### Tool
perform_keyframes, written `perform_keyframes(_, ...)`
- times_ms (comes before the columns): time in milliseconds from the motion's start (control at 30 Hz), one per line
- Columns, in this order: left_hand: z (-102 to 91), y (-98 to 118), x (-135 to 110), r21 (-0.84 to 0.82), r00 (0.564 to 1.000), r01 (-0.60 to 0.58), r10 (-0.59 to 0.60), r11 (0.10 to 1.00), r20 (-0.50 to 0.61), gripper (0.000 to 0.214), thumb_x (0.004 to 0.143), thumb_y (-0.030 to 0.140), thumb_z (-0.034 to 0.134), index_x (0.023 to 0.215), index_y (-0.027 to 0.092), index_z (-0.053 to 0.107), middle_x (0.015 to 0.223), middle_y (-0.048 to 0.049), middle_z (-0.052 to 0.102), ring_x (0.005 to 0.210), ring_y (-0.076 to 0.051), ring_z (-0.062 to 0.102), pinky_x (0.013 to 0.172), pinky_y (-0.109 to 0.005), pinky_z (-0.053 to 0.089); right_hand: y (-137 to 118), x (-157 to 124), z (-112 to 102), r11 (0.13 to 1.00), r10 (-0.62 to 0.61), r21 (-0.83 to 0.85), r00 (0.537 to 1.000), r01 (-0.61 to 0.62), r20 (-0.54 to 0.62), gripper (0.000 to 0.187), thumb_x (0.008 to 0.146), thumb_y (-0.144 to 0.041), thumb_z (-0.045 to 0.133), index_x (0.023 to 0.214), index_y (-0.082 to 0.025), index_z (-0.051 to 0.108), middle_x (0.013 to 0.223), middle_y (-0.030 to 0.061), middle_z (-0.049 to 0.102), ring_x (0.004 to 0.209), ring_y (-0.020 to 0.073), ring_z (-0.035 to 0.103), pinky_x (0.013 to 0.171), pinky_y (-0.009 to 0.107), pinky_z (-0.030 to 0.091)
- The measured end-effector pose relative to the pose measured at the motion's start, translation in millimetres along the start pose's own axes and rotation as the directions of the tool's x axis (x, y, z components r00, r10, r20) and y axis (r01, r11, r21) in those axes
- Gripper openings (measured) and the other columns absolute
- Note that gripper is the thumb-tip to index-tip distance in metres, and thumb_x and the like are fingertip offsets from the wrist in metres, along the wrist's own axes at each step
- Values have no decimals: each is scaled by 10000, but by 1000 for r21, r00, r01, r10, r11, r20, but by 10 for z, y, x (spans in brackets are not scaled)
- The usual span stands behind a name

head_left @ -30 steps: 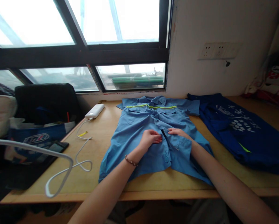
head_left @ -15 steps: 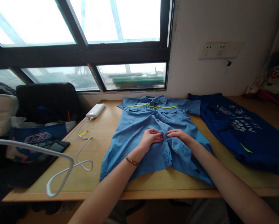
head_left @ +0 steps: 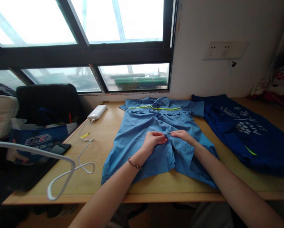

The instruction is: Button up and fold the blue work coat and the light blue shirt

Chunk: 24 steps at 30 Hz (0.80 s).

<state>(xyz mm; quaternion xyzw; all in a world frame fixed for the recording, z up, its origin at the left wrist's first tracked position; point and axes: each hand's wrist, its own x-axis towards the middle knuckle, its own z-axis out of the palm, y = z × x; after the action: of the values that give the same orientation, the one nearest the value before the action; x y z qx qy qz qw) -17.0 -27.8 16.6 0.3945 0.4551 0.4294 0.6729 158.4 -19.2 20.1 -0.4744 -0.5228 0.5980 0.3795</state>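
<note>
A light blue short-sleeved shirt (head_left: 132, 145) lies front up on the table, its collar toward the window and a yellow-green stripe across the chest. My left hand (head_left: 153, 141) pinches one edge of the front opening, low on the shirt. Close beside it, my right hand (head_left: 182, 135) pinches the other edge, lifting that panel a little. The fingertips of both hands nearly meet and hide the spot between them. Below them the opening parts, and a button (head_left: 170, 161) shows near the hem.
A dark blue garment (head_left: 256, 136) with white print lies to the right on the wooden table (head_left: 75, 190). On the left are a white power bank (head_left: 97, 112) and its looping white cable (head_left: 86, 145). A black chair (head_left: 49, 101) and a blue bag (head_left: 42, 139) stand beyond the left edge.
My right hand has shifted slightly up and left, its fingers now closer over the shirt edge. The left hand stays nearly in place.
</note>
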Motion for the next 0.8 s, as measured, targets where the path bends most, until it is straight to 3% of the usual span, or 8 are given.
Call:
perform_keyframes(167, 9, 9, -10, 12, 999, 5, -5, 1000, -34, 160, 624, 115, 708, 763, 61, 649, 674, -89, 680, 631, -155, 656, 635, -245, 547, 23, -65, 95, 984, 19, 177, 999, -26, 39, 300, 607, -433, 676, 634, -139, 624, 544, -4, 549, 480, 89, 486, 475, 216, 404)
perform_keyframes(233, 18, 8, -14, 24, 999, 1, -1, 1000, -39, 153, 621, 120, 711, 752, 65, 652, 664, -84, 678, 627, -152, 653, 644, -252, 545, 45, -65, 119, 995, -25, 100, 999, 28, -23, 324, 582, -442, 696, 647, -132, 629, 512, -19, 521, 441, 79, 452, 443, 211, 367)
perform_keyframes(367, 49, -3, -24, 38, 999, -19, 20, 999, -27, 149, 610, 174, 727, 702, 82, 654, 636, -58, 670, 601, -140, 638, 644, -255, 538, 72, -75, 164, 963, -200, -214, 968, 166, -148, 294, 623, -430, 667, 697, -145, 659, 479, -18, 528, 437, 103, 448, 441, 231, 338)
perform_keyframes(567, 101, -25, -46, 85, 997, -53, 57, 995, -49, 274, 586, 339, 739, 671, 100, 639, 589, -14, 629, 547, -98, 579, 555, -199, 495, 108, -151, 263, 707, -500, -640, 853, 301, -151, 129, 722, -315, 606, 715, -187, 620, 501, -36, 526, 474, 107, 471, 501, 230, 332)
perform_keyframes(667, 110, -59, -44, 46, 991, -80, 84, 996, -103, 304, 538, 328, 766, 665, 109, 598, 570, 10, 591, 503, -77, 541, 498, -177, 457, 135, -158, 294, 664, -530, -674, 840, 323, -119, 91, 733, -276, 595, 760, -190, 590, 501, -53, 509, 472, 103, 471, 508, 223, 333)
perform_keyframes(800, 97, -128, -6, -87, 986, -92, 78, 992, -150, 370, 514, 289, 780, 740, 144, 525, 528, 49, 525, 440, -60, 492, 445, -171, 407, 143, -138, 289, 704, -517, -616, 850, 352, -105, 138, 728, -276, 604, 828, -183, 584, 494, -70, 485, 456, 95, 449, 500, 216, 333)
